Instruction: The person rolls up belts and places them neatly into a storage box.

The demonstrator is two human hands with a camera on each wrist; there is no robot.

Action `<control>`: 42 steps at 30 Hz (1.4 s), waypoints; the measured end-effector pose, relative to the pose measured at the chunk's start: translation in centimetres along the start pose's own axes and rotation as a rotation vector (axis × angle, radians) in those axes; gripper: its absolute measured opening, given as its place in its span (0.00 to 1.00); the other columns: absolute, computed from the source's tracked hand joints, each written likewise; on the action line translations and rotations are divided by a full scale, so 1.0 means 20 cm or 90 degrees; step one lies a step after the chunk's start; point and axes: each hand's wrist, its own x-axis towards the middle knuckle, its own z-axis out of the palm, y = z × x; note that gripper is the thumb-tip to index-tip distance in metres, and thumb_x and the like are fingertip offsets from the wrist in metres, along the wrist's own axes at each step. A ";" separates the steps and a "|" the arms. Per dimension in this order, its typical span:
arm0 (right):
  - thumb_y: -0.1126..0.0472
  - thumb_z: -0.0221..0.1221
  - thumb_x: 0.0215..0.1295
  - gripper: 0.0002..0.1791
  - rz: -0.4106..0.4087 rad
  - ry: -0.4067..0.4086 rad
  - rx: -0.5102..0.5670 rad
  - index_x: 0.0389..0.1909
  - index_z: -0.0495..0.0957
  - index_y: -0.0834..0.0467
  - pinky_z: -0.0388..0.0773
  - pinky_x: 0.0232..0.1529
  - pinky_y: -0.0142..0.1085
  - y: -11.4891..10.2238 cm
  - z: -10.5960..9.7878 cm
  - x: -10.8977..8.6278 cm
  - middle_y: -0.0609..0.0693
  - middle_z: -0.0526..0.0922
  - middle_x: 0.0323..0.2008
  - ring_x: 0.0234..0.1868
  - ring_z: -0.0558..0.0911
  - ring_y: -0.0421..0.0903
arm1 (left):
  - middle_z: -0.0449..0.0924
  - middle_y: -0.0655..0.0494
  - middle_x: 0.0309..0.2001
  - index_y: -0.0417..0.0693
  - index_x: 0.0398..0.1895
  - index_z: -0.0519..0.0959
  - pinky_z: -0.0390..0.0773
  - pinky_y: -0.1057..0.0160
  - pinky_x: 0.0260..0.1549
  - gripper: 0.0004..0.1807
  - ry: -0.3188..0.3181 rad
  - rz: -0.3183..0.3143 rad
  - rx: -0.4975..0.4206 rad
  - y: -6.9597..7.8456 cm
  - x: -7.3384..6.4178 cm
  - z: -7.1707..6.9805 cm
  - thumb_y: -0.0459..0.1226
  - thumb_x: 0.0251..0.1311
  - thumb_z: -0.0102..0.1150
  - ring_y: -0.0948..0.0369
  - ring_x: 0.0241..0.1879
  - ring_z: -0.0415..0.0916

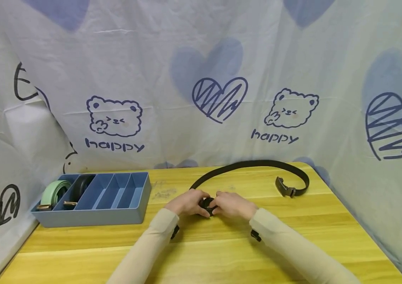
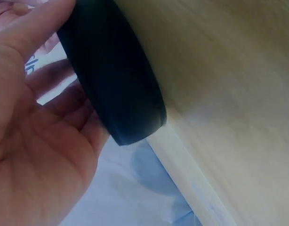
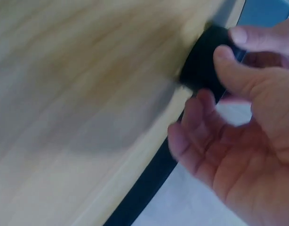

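Observation:
A black belt lies on the wooden table, its near end wound into a small coil [image 1: 207,202]. The loose strap [image 1: 250,164] arcs away behind the hands and round to the right, ending in a dark metal buckle [image 1: 284,187]. My left hand [image 1: 188,202] grips the coil from the left, thumb and fingers on either side of it; the left wrist view shows the coil's smooth outer band [image 2: 118,80]. From the right, my right hand [image 1: 234,205] pinches the same coil between thumb and fingers. The inner turns are mostly hidden by the fingers.
A blue-grey divided box [image 1: 91,219] stands on the table's left side. Its two leftmost compartments hold a rolled green belt [image 1: 49,196] and a rolled black belt [image 1: 79,187]. Printed white cloth [image 1: 162,118] hangs behind the table and along both sides.

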 end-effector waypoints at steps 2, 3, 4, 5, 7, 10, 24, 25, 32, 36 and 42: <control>0.55 0.62 0.69 0.12 -0.025 -0.002 -0.004 0.50 0.87 0.50 0.79 0.42 0.35 0.02 -0.01 0.00 0.49 0.84 0.44 0.40 0.79 0.43 | 0.85 0.53 0.50 0.51 0.69 0.74 0.79 0.58 0.48 0.36 -0.007 0.006 0.003 0.00 0.00 -0.01 0.47 0.56 0.73 0.63 0.39 0.77; 0.55 0.62 0.69 0.13 -0.040 -0.004 -0.006 0.50 0.87 0.50 0.80 0.44 0.35 0.03 -0.02 0.00 0.50 0.84 0.45 0.42 0.81 0.43 | 0.84 0.53 0.51 0.52 0.70 0.73 0.79 0.58 0.49 0.37 -0.010 0.008 0.002 0.00 0.00 -0.01 0.47 0.56 0.74 0.63 0.40 0.77; 0.55 0.62 0.68 0.12 -0.056 -0.007 -0.007 0.50 0.87 0.50 0.80 0.46 0.35 0.04 -0.02 0.00 0.50 0.83 0.45 0.44 0.81 0.44 | 0.84 0.53 0.52 0.54 0.70 0.74 0.79 0.58 0.49 0.38 -0.013 0.011 0.002 0.00 0.00 -0.01 0.47 0.55 0.75 0.63 0.40 0.77; 0.55 0.63 0.68 0.12 -0.071 -0.008 -0.004 0.50 0.87 0.50 0.80 0.46 0.34 0.05 -0.03 0.00 0.49 0.83 0.45 0.43 0.81 0.43 | 0.84 0.54 0.53 0.55 0.69 0.74 0.80 0.58 0.49 0.38 -0.015 0.013 0.001 0.00 0.00 -0.01 0.48 0.54 0.75 0.63 0.41 0.78; 0.55 0.63 0.67 0.12 -0.106 -0.003 -0.006 0.48 0.88 0.50 0.79 0.45 0.32 0.06 -0.03 -0.01 0.48 0.82 0.44 0.42 0.80 0.41 | 0.84 0.56 0.56 0.56 0.67 0.77 0.80 0.60 0.49 0.36 -0.013 0.013 0.009 0.00 0.00 -0.01 0.49 0.52 0.76 0.63 0.42 0.79; 0.55 0.63 0.68 0.11 -0.133 0.008 -0.004 0.47 0.88 0.50 0.75 0.40 0.29 0.07 -0.02 -0.02 0.47 0.79 0.40 0.37 0.76 0.38 | 0.85 0.56 0.55 0.54 0.63 0.80 0.81 0.60 0.47 0.35 0.000 0.010 0.020 0.00 0.00 -0.01 0.51 0.50 0.77 0.62 0.43 0.81; 0.55 0.65 0.66 0.06 -0.082 0.032 -0.003 0.40 0.89 0.47 0.80 0.43 0.32 0.04 0.00 0.00 0.45 0.85 0.38 0.37 0.81 0.38 | 0.85 0.53 0.47 0.50 0.50 0.86 0.79 0.57 0.48 0.34 0.095 0.005 0.116 0.00 0.00 0.05 0.62 0.45 0.74 0.57 0.44 0.77; 0.56 0.65 0.66 0.07 -0.083 0.029 -0.006 0.41 0.89 0.48 0.80 0.45 0.33 0.04 0.00 0.00 0.45 0.86 0.39 0.39 0.82 0.38 | 0.84 0.52 0.51 0.50 0.56 0.84 0.80 0.56 0.51 0.37 0.092 0.001 0.115 -0.01 0.00 0.05 0.63 0.46 0.74 0.55 0.48 0.78; 0.56 0.66 0.65 0.10 -0.120 0.031 -0.025 0.45 0.89 0.50 0.82 0.50 0.36 0.10 -0.01 0.01 0.47 0.87 0.45 0.45 0.85 0.41 | 0.82 0.51 0.59 0.59 0.70 0.74 0.77 0.52 0.60 0.43 0.052 0.000 0.131 -0.03 -0.02 0.03 0.59 0.49 0.74 0.51 0.58 0.78; 0.59 0.67 0.64 0.10 -0.120 0.040 -0.021 0.46 0.88 0.52 0.82 0.52 0.38 0.09 -0.02 0.00 0.49 0.88 0.47 0.47 0.85 0.43 | 0.83 0.51 0.50 0.59 0.69 0.75 0.78 0.54 0.57 0.41 0.056 0.003 0.136 -0.03 -0.01 0.02 0.57 0.49 0.75 0.53 0.51 0.79; 0.57 0.64 0.68 0.08 -0.084 0.025 0.006 0.45 0.86 0.50 0.81 0.47 0.37 0.02 0.00 0.00 0.49 0.86 0.45 0.43 0.83 0.43 | 0.85 0.57 0.51 0.57 0.63 0.80 0.80 0.57 0.52 0.38 0.077 0.017 0.151 0.01 -0.01 0.04 0.57 0.47 0.76 0.57 0.47 0.81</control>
